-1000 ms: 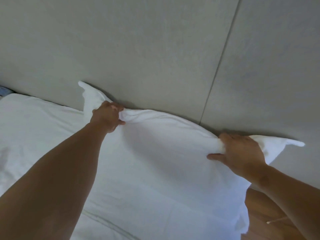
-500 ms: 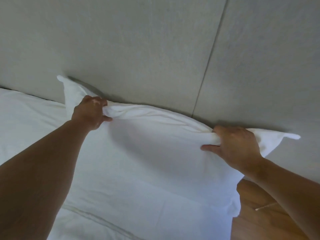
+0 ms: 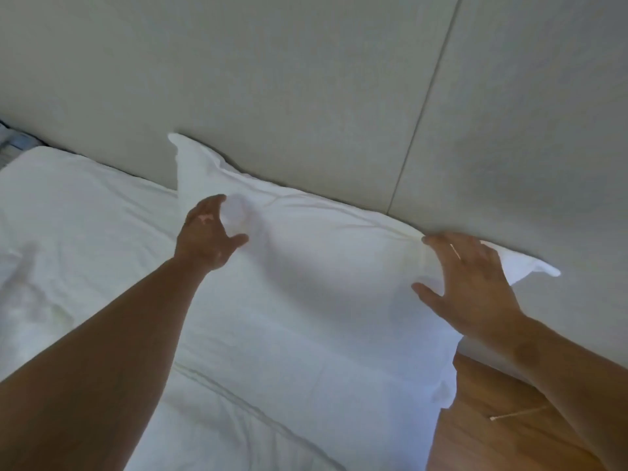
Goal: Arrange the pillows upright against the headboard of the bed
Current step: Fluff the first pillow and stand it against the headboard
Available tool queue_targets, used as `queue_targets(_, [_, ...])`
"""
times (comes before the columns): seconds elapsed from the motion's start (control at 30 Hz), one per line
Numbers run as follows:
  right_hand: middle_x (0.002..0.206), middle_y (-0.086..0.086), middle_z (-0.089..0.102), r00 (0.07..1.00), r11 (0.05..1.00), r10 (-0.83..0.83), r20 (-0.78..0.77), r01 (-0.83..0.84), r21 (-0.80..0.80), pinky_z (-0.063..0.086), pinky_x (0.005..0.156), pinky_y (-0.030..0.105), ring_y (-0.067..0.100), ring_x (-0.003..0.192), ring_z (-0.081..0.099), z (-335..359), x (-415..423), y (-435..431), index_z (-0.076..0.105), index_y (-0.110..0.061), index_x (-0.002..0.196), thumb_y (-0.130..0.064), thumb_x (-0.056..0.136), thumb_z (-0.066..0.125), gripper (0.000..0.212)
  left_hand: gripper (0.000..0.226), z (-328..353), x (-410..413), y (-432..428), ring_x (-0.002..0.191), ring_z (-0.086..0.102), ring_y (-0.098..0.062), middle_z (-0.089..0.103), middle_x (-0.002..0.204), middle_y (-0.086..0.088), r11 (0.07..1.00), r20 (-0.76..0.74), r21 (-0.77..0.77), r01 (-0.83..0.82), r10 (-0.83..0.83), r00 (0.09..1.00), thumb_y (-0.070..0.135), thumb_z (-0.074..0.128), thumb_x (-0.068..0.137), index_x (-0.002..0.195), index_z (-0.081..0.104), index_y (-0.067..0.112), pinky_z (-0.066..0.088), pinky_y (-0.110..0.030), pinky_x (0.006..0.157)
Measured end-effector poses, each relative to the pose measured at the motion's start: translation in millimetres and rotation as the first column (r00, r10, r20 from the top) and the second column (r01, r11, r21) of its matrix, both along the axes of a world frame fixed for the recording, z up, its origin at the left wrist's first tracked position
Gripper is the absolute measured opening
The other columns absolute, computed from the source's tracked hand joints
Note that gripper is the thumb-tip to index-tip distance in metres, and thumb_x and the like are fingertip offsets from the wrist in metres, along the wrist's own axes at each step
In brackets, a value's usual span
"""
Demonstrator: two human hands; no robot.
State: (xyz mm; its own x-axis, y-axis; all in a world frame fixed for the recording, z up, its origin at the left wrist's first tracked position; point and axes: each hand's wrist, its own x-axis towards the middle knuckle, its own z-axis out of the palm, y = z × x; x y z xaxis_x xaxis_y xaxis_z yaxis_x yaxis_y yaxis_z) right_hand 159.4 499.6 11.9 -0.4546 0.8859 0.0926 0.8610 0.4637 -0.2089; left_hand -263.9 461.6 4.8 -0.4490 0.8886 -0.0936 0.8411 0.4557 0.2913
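Note:
A white pillow [image 3: 326,287] leans with its top edge against the grey padded headboard [image 3: 306,90]. Its two upper corners stick out as points at left and right. My left hand [image 3: 207,232] hovers over the pillow's upper left part with fingers spread and nothing in it. My right hand [image 3: 469,287] lies flat on the pillow's upper right part, fingers apart, just below the headboard. A second white pillow [image 3: 78,215] lies flat to the left, along the headboard.
A seam [image 3: 431,96] runs down the headboard between two panels. Wooden floor or a bedside surface [image 3: 492,419] shows at the lower right, with a thin pale stick [image 3: 516,412] lying on it. White bedding [image 3: 217,433] fills the foreground.
Both hands have let go of the pillow's top edge and opened. The pillow now rests against the headboard on its own, its top edge no longer bunched.

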Motion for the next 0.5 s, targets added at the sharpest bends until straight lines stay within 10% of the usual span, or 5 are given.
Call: queue_targets(0.5, [0.108,-0.017,0.072,0.968,0.747,-0.031,-0.25,-0.144,-0.65,0.053,0.087,0.023,-0.007,0.096,0.066,10,38,-210,0.066,-0.034,0.112,-0.032,0.084,0.081,0.031,0.056,-12,204,-403,0.111,0.067,-0.008,0.072,0.114,0.007,0.806,0.751,-0.023,-0.592,0.405,0.522,0.032,0.086,0.073,0.123,0.063,0.02,0.056,-0.03,0.091])
